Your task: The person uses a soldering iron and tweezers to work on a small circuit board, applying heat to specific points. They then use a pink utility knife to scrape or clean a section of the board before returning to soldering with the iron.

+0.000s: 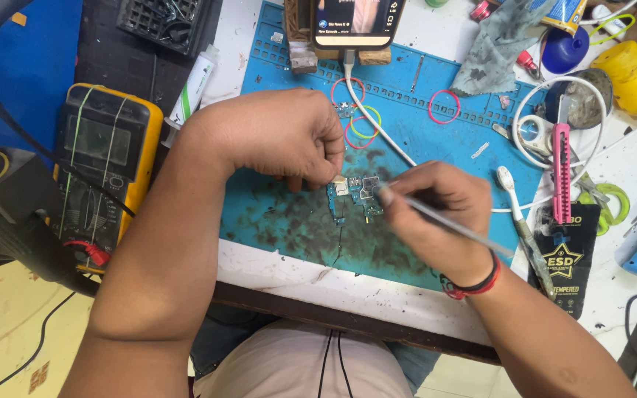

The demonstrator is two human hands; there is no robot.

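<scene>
Head view: small circuit board [354, 197] lies mid-frame on the stained blue mat [436, 140].
Left hand [289, 140]: fingers curled, pressing the board's upper left edge down.
Right hand [436, 214]: pinching a thin metal tool [444, 220], tip on the board.
Risk: the tip could skid and scratch parts if pressed hard.
Risk: the board could shift under a loose hold.
Clutter: white cable [385, 133] just above could snag a wrist.

Head camera, looking steeply down, close over blue mat [422, 140].
</scene>
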